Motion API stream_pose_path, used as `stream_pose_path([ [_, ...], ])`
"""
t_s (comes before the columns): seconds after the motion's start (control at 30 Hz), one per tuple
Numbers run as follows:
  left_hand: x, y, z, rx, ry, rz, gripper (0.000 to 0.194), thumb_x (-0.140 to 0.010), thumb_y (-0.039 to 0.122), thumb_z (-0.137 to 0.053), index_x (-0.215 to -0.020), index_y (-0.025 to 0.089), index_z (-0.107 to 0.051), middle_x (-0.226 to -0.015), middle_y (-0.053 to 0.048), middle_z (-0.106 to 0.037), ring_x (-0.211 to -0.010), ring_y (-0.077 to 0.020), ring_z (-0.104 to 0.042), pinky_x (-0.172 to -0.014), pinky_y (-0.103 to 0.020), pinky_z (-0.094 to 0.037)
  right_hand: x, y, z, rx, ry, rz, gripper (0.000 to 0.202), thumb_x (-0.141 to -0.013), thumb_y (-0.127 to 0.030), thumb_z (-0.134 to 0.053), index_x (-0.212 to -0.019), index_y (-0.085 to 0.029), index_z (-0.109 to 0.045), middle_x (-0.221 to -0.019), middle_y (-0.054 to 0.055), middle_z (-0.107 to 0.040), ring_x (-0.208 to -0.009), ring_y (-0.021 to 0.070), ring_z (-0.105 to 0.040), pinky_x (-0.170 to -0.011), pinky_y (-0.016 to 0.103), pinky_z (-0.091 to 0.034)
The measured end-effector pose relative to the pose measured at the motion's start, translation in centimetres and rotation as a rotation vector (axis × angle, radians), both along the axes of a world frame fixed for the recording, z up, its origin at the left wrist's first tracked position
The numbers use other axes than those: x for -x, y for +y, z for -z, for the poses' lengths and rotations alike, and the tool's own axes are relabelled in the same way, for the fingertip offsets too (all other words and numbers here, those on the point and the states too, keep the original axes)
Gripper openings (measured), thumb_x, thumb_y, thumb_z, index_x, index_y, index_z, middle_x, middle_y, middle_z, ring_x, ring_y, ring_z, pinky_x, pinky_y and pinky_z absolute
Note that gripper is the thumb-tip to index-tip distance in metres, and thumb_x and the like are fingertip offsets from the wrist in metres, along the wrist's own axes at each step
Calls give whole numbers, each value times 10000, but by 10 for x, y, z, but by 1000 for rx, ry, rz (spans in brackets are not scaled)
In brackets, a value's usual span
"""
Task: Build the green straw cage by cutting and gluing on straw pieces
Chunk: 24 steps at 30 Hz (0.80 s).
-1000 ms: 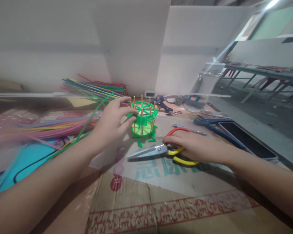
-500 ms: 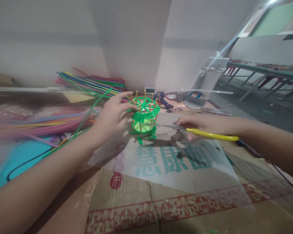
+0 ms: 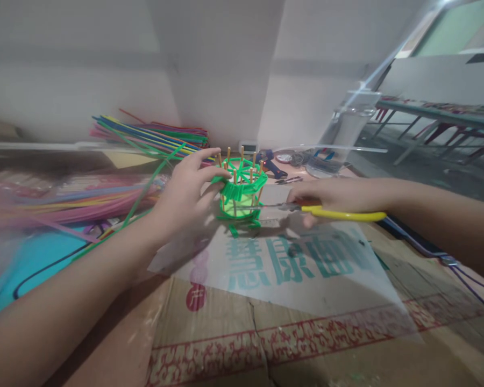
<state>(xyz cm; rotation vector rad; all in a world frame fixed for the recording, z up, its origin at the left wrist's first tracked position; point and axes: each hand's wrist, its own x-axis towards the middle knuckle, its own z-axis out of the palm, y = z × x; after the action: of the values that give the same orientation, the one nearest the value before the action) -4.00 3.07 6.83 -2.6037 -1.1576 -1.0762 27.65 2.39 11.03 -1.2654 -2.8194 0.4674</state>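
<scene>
A small round frame of green pipe cleaner and upright wooden sticks point(image 3: 242, 185) stands on a translucent sheet. My left hand point(image 3: 189, 193) grips its upper left side, fingers on the green rim and a stick. My right hand point(image 3: 306, 201) is closed round yellow-handled pliers or scissors point(image 3: 342, 214), just right of the frame. The tool's thin metal tip reaches left to the lower part of the frame, between the two green rings; whether it touches a stick cannot be made out.
Coloured pipe cleaners point(image 3: 153, 137) lie behind on the left, with bagged ones point(image 3: 84, 207) nearer. A blue glue gun point(image 3: 273, 165) and a clear bottle point(image 3: 347, 129) are behind. Printed cardboard point(image 3: 306, 349) lies under the sheet point(image 3: 298, 290).
The green frame has shifted slightly right and tilted a little. My right hand has moved slightly up and left with the yellow-handled tool. My left hand keeps its hold.
</scene>
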Motion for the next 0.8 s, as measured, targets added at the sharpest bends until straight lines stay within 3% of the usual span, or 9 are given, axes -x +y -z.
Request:
stream_pose_path([
  [0.1, -2, -9, -6, -103, -2, -20, 179, -936, 302, -565, -1049, 273, -701, -1346, -76, -564, -1316, -278, -502, -1127, -522, -395, 3, -15, 13, 93, -97, 17, 417, -801, -581, -700, -1017, -226, -683, -909, 46, -709, -771, 223, -628, -621, 293, -417],
  [0.23, -9, -20, -8, -205, 252, 41, 403, -834, 431, -731, -1194, 261, -670, -1545, -112, -421, -1467, -381, -311, -1202, -605, -256, 11, -33, 41, -8, -67, 1, 439, -810, -549, -717, -1088, -212, -669, -1020, 85, -708, -854, 240, -648, -664, 299, -441],
  [0.33, -14, -20, -4, -225, 309, -2, 437, -822, 386, -756, -1217, 230, -652, -1584, -137, -382, -1493, -396, -270, -1203, -612, -255, 17, -40, 53, -40, -52, -65, 432, -881, -417, -657, -1263, -219, -625, -1139, 110, -694, -981, 261, -655, -786, 332, -479],
  [0.5, -16, -17, 1, -189, 265, -7, 347, -846, 323, -730, -1172, 220, -669, -1542, -133, -446, -1480, -377, -316, -1196, -591, -290, 17, -41, 53, -4, -44, -127, 539, -923, -368, -591, -1438, -221, -521, -1259, 131, -657, -1070, 277, -645, -893, 378, -486],
  [0.8, -13, -14, 2, -155, 225, 47, 267, -845, 262, -720, -1110, 254, -695, -1501, -93, -506, -1466, -361, -340, -1179, -620, -291, 15, -41, 55, -2, -1, -117, 484, -911, -339, -604, -1375, -209, -570, -1212, 135, -662, -1048, 274, -641, -895, 380, -476],
])
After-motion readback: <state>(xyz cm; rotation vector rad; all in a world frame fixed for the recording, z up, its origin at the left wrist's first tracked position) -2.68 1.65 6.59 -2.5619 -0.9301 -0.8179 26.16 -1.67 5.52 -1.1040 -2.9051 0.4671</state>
